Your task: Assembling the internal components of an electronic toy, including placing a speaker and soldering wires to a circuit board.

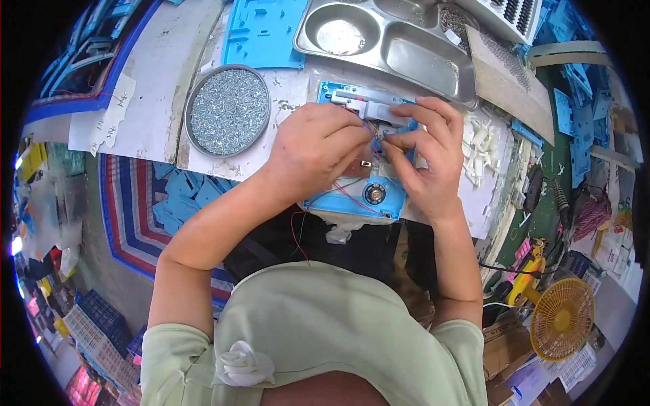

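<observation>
A blue plastic housing (353, 202) lies before me on the bench, its inside facing up. It holds a round speaker (374, 194), a brown circuit board (359, 167), a white and grey plastic part (369, 108) and thin coloured wires. My left hand (317, 147) is closed over the left side of the housing; whatever its fingertips pinch is hidden. From the right, my right hand (433, 152) brings thumb and forefinger together at the thin wires (377, 134) by the middle of the housing. Its other fingers are bent close to the white and grey part.
Left of my hands stands a round dish of small screws (228, 111). A steel compartment tray (423, 57) and a blue panel (264, 34) lie at the back. White plastic pieces (482, 149) are heaped at right. A yellow fan (562, 318) stands lower right; blue parts (186, 196) fill a striped bag.
</observation>
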Available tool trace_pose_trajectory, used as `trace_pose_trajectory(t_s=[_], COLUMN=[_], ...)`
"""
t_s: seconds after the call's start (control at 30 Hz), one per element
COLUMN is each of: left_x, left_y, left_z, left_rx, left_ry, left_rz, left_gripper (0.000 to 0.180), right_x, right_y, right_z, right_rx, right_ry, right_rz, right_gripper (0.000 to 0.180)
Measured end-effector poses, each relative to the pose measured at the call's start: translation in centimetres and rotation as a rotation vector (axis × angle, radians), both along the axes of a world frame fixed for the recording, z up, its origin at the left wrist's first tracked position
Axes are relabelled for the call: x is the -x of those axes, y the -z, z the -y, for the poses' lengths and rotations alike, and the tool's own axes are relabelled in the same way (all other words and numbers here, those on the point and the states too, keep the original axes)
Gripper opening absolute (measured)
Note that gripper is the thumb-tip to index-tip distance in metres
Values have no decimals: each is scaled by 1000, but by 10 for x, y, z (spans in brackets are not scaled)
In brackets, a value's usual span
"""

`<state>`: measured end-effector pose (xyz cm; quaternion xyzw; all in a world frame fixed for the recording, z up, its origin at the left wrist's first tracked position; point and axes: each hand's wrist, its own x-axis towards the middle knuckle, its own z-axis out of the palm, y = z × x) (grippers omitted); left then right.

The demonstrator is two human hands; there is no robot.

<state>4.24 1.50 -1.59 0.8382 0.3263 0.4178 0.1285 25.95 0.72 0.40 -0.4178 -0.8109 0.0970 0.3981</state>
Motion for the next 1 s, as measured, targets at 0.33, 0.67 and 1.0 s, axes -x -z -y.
trace_pose_trajectory(t_s=[0.33,0.67,1.0], left_x=[12,17,17], left_y=[6,1,6], left_z=[6,12,14], left_rx=[-25,29,153], left_ry=[-12,24,-34], left_rz=[-6,20,-101], left_gripper=[26,25,21], right_x=[20,25,-7], right_y=[-3,-12,3], right_z=[-8,-24,3], right_rx=[-101,-90,173], right_ry=[-57,-173,19], right_rz=[198,232,-16], right_gripper=[34,22,21])
